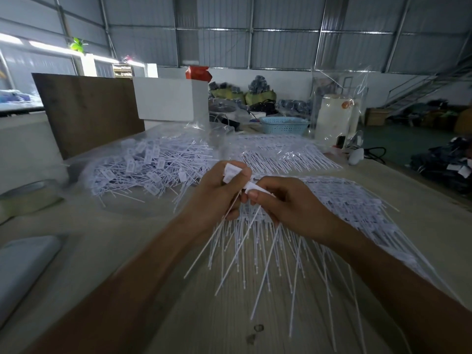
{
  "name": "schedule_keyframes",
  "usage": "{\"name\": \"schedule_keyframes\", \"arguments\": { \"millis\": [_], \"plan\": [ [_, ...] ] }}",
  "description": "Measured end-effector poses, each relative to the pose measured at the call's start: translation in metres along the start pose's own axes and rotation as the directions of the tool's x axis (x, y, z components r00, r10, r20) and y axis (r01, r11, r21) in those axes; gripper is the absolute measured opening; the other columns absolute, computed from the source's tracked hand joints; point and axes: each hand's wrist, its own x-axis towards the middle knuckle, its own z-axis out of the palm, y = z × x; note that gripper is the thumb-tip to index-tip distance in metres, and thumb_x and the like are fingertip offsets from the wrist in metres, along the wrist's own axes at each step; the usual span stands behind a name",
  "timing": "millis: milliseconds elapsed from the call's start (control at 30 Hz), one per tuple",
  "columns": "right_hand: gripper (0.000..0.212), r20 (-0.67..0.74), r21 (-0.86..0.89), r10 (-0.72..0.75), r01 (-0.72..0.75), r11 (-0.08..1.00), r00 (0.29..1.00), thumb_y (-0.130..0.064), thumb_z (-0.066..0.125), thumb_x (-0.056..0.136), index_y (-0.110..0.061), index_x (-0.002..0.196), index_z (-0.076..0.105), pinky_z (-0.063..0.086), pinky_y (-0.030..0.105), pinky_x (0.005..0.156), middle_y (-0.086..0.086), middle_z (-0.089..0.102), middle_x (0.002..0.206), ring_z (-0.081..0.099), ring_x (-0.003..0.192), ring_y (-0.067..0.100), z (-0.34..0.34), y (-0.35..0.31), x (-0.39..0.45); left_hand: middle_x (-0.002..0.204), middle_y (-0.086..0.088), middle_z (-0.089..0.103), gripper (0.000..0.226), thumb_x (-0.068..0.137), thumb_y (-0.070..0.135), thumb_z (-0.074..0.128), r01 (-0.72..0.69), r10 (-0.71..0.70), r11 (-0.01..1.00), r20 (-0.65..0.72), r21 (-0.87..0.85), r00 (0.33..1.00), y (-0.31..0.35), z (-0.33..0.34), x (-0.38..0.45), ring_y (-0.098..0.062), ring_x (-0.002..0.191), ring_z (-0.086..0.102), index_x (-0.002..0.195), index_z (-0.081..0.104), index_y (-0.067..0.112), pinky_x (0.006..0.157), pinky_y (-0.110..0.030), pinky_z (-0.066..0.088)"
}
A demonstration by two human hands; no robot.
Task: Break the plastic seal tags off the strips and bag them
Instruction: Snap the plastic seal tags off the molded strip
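Observation:
My left hand [214, 195] pinches a white plastic seal tag [231, 172] by its flat head, its thin tail hanging down toward me. My right hand [288, 205] is closed on the strip of white seal tags [255, 187] right beside it, thumb pressed on a tag head. The strip's many tails [268, 251] fan out below both hands. A heap of loose tags [148, 167] lies on clear plastic bag film to the left. Uncut strips [357, 200] spread under my right forearm.
More bagged strips [281, 154] lie behind my hands. A tape roll [28, 195] and a grey pad [23, 264] sit at the left. A brown board [89, 111], white box [171, 98], blue basket [283, 123] and white appliance [334, 116] stand at the table's far side.

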Motion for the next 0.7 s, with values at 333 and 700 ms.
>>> {"name": "schedule_keyframes", "arguments": {
  "millis": [333, 700],
  "plan": [
    [0.020, 0.011, -0.004, -0.005, 0.005, 1.000, 1.000, -0.017, 0.058, 0.100, -0.017, 0.082, 0.067, 0.038, 0.021, 0.059, -0.010, 0.055, 0.060, 0.051, 0.054, 0.004, -0.001, 0.000, 0.000, 0.054, 0.000, 0.053, 0.013, 0.097, 0.018, 0.061, -0.221, 0.217, 0.934, 0.043, 0.280, 0.975, 0.007, -0.002, -0.004, -0.008, 0.040, 0.042, 0.086, 0.058, 0.011, 0.041, -0.021, 0.033],
    [0.026, -0.033, -0.435, -0.242, 0.204, 0.877, 0.970, -0.033, 0.056, 0.101, -0.015, 0.091, 0.071, 0.048, 0.043, 0.062, -0.001, 0.060, 0.080, 0.057, 0.071, 0.018, 0.004, 0.005, 0.000, 0.048, 0.004, 0.034, 0.023, 0.092, 0.012, 0.061, 0.324, -0.319, 0.946, 0.140, -0.015, 0.938, 0.026, -0.016, 0.000, -0.006, 0.035, 0.022, 0.072, 0.056, 0.021, 0.035, -0.010, 0.018]
  ]
}}
